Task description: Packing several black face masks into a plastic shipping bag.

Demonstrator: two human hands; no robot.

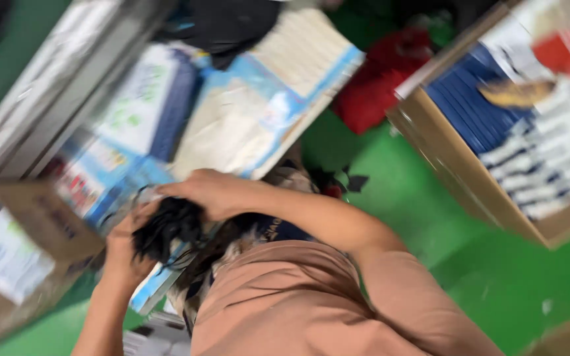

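The view is tilted and blurred. My left hand (pixel 124 245) and my right hand (pixel 200 192) both grip a black bundle (pixel 168 229) of what looks like cords or fabric, held between them in front of my chest. My right hand covers the bundle's top and my left hand cups it from below. My pinkish-brown shirt (pixel 285 303) fills the bottom of the frame. Just beyond the bundle lie flat white-and-blue packets (pixel 100 178).
A large beige packet with blue edging (pixel 265 105) leans at centre top. An open cardboard box (pixel 470 178) of blue and white packs stands on the right, another carton (pixel 28 224) on the left. Red cloth (pixel 377 79) lies on the green floor (pixel 397 191). A grey metal rail (pixel 54 72) runs upper left.
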